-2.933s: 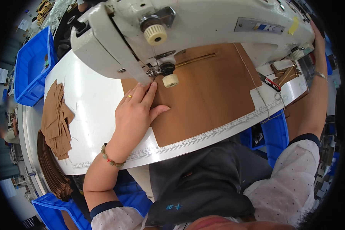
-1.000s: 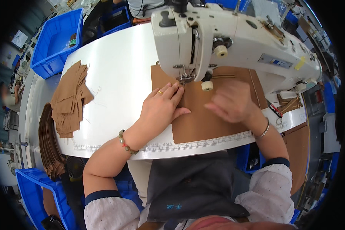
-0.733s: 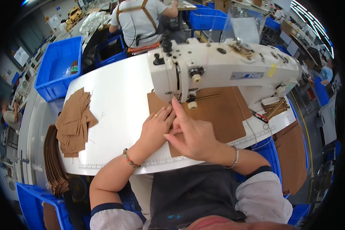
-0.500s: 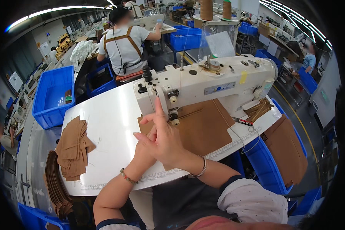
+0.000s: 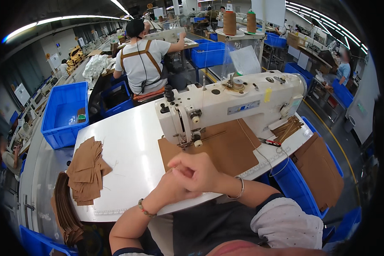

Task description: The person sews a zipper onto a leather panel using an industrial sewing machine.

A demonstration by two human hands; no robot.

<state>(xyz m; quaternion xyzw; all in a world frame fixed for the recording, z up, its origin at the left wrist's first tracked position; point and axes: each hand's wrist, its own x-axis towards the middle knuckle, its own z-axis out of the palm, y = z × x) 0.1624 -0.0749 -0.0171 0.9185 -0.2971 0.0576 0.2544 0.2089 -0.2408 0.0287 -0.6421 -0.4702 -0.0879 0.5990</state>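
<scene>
My two hands are close together above the front of a white sewing machine table, with the right overlapping the left. My right hand [image 5: 198, 173], a silver bangle at its wrist, is closed in a loose curl, and nothing shows in the hollow between its fingers. My left hand [image 5: 170, 190], a beaded bracelet at its wrist, lies against it with its fingers mostly hidden. Just beyond them is the needle end of a white sewing machine [image 5: 230, 100]. Under the machine lies a flat brown panel [image 5: 226, 149], with a narrow strip across it.
Brown cut pieces [image 5: 87, 170] are piled on the table's left; a bent brown stack [image 5: 64, 209] hangs beside its edge. Red-and-black snips [image 5: 270, 142] lie near brown strips [image 5: 289, 128] at right. A blue bin [image 5: 64, 115] stands left; another [image 5: 301, 183] holds brown panels. A person [image 5: 143, 64] works ahead.
My right index finger, stretched up toward the machine head before, is now curled in. Both hands have come lower and nearer to me. The panel stays under the machine.
</scene>
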